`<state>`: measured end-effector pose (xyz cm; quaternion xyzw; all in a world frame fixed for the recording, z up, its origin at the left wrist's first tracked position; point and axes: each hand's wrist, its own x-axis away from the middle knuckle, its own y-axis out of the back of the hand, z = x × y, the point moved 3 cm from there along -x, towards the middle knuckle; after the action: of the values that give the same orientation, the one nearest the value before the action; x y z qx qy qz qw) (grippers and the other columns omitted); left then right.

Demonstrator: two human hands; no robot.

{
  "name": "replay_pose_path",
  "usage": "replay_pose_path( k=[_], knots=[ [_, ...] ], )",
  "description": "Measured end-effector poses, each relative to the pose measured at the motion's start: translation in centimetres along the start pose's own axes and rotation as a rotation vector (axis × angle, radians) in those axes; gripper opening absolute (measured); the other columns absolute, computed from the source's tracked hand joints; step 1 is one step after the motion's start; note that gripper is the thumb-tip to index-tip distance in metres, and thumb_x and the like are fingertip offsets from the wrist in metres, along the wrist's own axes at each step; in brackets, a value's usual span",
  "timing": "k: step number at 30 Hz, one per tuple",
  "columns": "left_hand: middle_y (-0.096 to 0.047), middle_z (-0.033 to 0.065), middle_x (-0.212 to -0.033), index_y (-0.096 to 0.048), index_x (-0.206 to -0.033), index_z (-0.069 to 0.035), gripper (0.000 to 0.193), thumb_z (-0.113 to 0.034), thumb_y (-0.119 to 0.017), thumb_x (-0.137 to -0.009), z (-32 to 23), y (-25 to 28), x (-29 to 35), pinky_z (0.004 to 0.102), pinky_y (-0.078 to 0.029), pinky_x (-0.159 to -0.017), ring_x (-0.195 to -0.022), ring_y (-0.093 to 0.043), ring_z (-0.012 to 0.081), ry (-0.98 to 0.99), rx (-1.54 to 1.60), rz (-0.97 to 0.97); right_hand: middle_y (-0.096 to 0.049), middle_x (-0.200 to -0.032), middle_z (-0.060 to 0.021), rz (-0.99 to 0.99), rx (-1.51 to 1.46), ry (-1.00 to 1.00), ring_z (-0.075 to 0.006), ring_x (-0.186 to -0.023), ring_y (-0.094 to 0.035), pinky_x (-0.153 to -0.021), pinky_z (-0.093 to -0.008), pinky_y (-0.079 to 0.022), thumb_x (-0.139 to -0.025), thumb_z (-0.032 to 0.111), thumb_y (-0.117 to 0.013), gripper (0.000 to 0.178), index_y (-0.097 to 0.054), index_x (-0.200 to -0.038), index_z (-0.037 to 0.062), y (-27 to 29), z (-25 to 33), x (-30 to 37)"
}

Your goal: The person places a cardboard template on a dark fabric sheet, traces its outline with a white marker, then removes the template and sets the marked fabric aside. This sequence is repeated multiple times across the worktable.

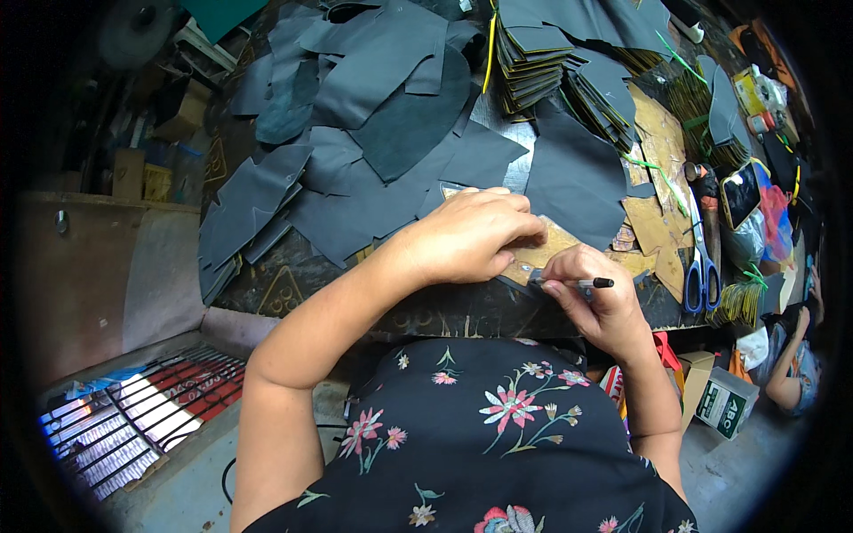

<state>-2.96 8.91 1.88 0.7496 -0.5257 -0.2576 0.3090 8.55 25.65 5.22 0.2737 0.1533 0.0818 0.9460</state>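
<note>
Near the front edge of the dark worktable, my right hand (597, 289) grips a slim marker pen (597, 283) with a black end, its tip low over the work. Beside it my left hand (480, 233) bends over a tan pattern piece (558, 238) and holds it down, the fingers curled and partly hidden. A small dark scrap or edge lies under the pen tip; I cannot tell which. Dark grey leather sheets (400, 200) spread out beyond both hands, and one broad piece (576, 182) lies just past the tan pattern piece.
Blue-handled scissors (700, 280), a hammer (702, 182) and a phone (739, 197) lie on the right. Stacks of cut pieces (538, 75) stand at the back. More tan pattern pieces (653, 222) lie nearby. Another person's arm (789, 364) shows at lower right, beyond a box (724, 404).
</note>
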Motion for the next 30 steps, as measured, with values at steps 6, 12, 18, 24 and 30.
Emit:
replay_pose_path(
  k=[6, 12, 18, 24, 30],
  knots=[
    [-0.071, 0.0153, -0.115, -0.071, -0.124, -0.006, 0.031, -0.020, -0.059, -0.099, 1.5, 1.3, -1.3, 0.0435, -0.050, -0.101, -0.113, -0.065, 0.0352, 0.048, 0.176, 0.221, -0.067, -0.086, -0.0128, -0.006, 0.042, 0.033, -0.0311, -0.078, -0.067, -0.071, -0.0392, -0.054, -0.087, -0.003, -0.075, 0.020, -0.057, -0.095, 0.0015, -0.1, 0.1, -0.1],
    [-0.074, 0.0069, -0.100, -0.074, -0.117, 0.000, 0.061, -0.051, -0.042, -0.107, 3.0, 2.5, -2.6, 0.0320, -0.052, -0.090, -0.089, -0.066, 0.0152, 0.213, 0.622, 0.370, -0.068, -0.086, -0.0123, 0.053, 0.030, -0.011, -0.0303, -0.078, -0.068, -0.072, -0.0393, -0.054, -0.088, -0.003, -0.075, 0.020, -0.057, -0.094, 0.0023, -0.1, 0.6, 0.2],
    [-0.072, 0.0055, -0.104, -0.070, -0.126, -0.001, 0.062, -0.054, -0.041, -0.109, 3.4, 2.8, -2.6, 0.0295, -0.051, -0.093, -0.098, -0.064, 0.0136, 0.367, 0.693, 0.445, -0.068, -0.088, -0.0119, 0.014, -0.018, 0.047, -0.0297, -0.079, -0.068, -0.073, -0.0386, -0.054, -0.087, -0.002, -0.077, 0.020, -0.059, -0.095, 0.0021, -1.0, 0.4, -0.8],
    [-0.074, 0.0052, -0.103, -0.071, -0.123, -0.001, 0.068, -0.062, -0.044, -0.103, 3.7, 2.4, -2.6, 0.0287, -0.051, -0.083, -0.092, -0.065, 0.0126, 0.376, 0.724, 0.403, -0.067, -0.087, -0.0116, 0.081, -0.045, 0.031, -0.0286, -0.086, -0.071, -0.078, -0.0390, -0.056, -0.088, -0.005, -0.074, 0.017, -0.060, -0.094, 0.0013, -2.4, 0.0, -2.1],
    [-0.075, 0.0064, -0.104, -0.071, -0.123, -0.001, 0.072, -0.065, -0.045, -0.101, 3.8, 2.6, -2.5, 0.0288, -0.052, -0.079, -0.090, -0.067, 0.0127, 0.413, 0.750, 0.413, -0.070, -0.090, -0.0089, 0.036, -0.037, 0.041, -0.0272, -0.081, -0.068, -0.076, -0.0361, -0.054, -0.088, -0.001, -0.078, 0.018, -0.063, -0.096, 0.0035, -2.5, 0.2, -2.3]
  ],
)
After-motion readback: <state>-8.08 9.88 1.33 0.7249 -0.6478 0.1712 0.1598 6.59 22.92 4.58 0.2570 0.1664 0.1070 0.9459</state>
